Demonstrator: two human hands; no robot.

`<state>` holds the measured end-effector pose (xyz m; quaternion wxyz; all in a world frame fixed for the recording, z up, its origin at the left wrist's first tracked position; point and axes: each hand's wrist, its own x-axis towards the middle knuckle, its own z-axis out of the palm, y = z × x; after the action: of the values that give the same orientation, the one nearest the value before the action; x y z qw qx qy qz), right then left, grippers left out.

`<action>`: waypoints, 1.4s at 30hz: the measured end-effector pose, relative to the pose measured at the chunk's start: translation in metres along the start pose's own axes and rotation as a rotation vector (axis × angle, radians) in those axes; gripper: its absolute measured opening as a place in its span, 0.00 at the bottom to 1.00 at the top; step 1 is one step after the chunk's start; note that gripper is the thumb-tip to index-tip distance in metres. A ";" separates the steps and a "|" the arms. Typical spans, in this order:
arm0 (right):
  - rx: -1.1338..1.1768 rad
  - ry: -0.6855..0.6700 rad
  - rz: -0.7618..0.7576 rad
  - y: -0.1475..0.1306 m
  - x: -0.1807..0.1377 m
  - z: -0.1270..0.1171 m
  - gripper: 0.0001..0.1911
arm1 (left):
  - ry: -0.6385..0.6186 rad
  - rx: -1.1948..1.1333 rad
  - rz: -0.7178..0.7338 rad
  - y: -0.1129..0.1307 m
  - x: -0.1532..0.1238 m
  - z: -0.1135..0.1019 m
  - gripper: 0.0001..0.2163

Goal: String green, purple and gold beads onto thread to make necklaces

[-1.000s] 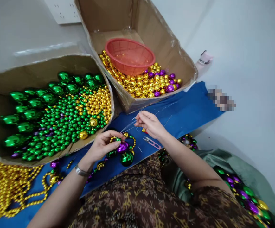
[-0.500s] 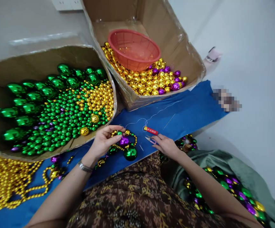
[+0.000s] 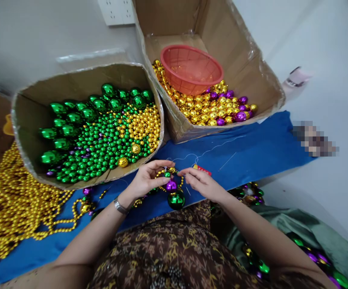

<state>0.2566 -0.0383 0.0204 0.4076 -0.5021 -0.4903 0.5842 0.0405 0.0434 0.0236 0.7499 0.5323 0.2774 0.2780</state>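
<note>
My left hand (image 3: 145,181) is closed, with thumb and fingers pinching a bead strand (image 3: 171,186) near its top. From the pinch hang a small green bead, a purple ball and a large green ball (image 3: 176,200), with a loop of small gold beads around them. My right hand (image 3: 205,184) is beside the loop's right side, fingertips pressed together near the gold beads. What they hold, if anything, is hidden; scissors are not visible. Behind this hand a red packet (image 3: 204,170) with a yellow end lies on the blue cloth (image 3: 252,152).
A carton (image 3: 20,132) of green and gold beads stands at the left. Behind it, another carton (image 3: 186,134) holds gold and purple balls and a red plastic basket (image 3: 192,72). White thread (image 3: 216,146) and a thin needle-like piece (image 3: 228,160) lie on the cloth. Gold bead strands (image 3: 17,208) heap at far left.
My right hand has moved from the red packet to the bead strand, and the scissors it held no longer show. My left hand still pinches the strand. The camera view has shifted left.
</note>
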 end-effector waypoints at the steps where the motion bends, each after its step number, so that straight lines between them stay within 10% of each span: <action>1: -0.056 -0.004 -0.016 -0.002 0.004 0.001 0.15 | -0.005 -0.001 0.002 0.000 0.000 0.000 0.20; 22: -0.183 -0.043 -0.108 0.000 0.015 0.012 0.17 | -0.057 0.022 -0.022 0.000 0.001 0.001 0.21; 33: -1.303 0.228 -0.178 0.076 -0.025 -0.022 0.15 | 0.170 -0.158 0.162 0.027 0.006 -0.019 0.22; 42: -1.492 0.357 0.095 0.072 -0.015 -0.048 0.21 | -0.044 -0.152 0.018 0.017 0.010 -0.001 0.25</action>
<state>0.3077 -0.0588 -0.0477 0.0084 -0.7512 -0.6595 0.0258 0.0448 0.0562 0.0378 0.7915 0.4823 0.2341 0.2932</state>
